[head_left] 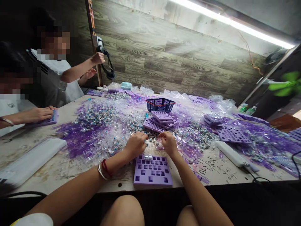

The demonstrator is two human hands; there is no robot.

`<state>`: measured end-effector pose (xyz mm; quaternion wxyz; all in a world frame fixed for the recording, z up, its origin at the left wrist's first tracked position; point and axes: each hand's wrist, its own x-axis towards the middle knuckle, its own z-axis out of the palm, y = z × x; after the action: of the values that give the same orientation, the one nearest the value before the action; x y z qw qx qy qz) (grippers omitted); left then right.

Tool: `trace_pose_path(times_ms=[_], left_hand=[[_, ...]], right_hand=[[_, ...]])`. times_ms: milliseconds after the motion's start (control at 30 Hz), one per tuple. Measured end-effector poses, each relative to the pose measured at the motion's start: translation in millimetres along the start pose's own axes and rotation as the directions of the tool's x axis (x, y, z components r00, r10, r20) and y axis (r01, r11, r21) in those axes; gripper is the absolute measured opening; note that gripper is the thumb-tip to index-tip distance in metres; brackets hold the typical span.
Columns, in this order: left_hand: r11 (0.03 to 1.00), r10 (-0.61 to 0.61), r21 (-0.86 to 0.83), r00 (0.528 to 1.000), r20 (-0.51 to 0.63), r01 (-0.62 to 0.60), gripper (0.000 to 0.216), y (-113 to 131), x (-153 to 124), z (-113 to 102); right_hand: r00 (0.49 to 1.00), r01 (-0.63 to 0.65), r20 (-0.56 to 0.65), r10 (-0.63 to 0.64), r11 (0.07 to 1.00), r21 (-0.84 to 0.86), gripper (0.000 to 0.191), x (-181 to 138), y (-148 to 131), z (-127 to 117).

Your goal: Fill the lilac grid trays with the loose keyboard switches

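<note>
A light purple block tray (152,180) with rows of square holes lies flat near the table's front edge between my forearms. A few small clear plastic pieces (148,157) sit along its far row. My left hand (136,144) is closed, with fingers curled at the edge of a heap of small grey-white parts (151,138) just beyond the tray. Opposite it, my right hand (168,142) is closed in a pinch beside the same heap, close to a clear piece (159,147) on the table. What either set of fingertips holds is too small to make out.
Behind the heap lie stacked purple trays (162,116) and a dark blue basket (160,105). Clear and purple plastic pieces (82,144) cover much of the table. White elongated devices (35,161) lie left and right. Two people at left, one handling a purple tray (50,121).
</note>
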<state>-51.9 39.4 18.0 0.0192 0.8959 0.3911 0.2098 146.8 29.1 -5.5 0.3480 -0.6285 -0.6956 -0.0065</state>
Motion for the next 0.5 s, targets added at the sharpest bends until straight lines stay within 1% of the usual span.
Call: trace_pose_path(times_ms=[67,133,200,333,400,500], left_hand=[[1.0,0.016,-0.009,1.0,-0.011,-0.016,0.025,1,0,0],[0.999,0.03,-0.011,0.999,-0.023,-0.03,0.023,2,-1,-1],[0.999,0.043,-0.008,0.999,-0.028,-0.043,0.022,3,-1,-1],[0.998,0.058,0.005,0.998,-0.019,-0.058,0.021,4,-2,-3],[0.998,0.065,-0.002,0.998,-0.017,-0.065,0.021,6,-3,-5],[0.996,0.085,-0.016,0.996,-0.019,-0.085,0.023,12,-5,-8]], right_hand=[[1.0,0.0,0.01,0.0,1.0,0.011,0.031,0,3,-1],[0.999,0.02,0.05,-0.02,1.0,0.017,0.034,-1,2,0],[0.996,0.029,0.086,-0.029,1.0,0.007,0.03,-3,-1,3],[0.994,0.019,0.109,-0.016,0.999,-0.028,0.015,-8,-4,7],[0.993,0.017,0.117,-0.014,1.0,-0.025,0.012,-10,-3,5],[0.992,0.019,0.129,-0.019,1.0,0.002,0.015,-11,-4,-4]])
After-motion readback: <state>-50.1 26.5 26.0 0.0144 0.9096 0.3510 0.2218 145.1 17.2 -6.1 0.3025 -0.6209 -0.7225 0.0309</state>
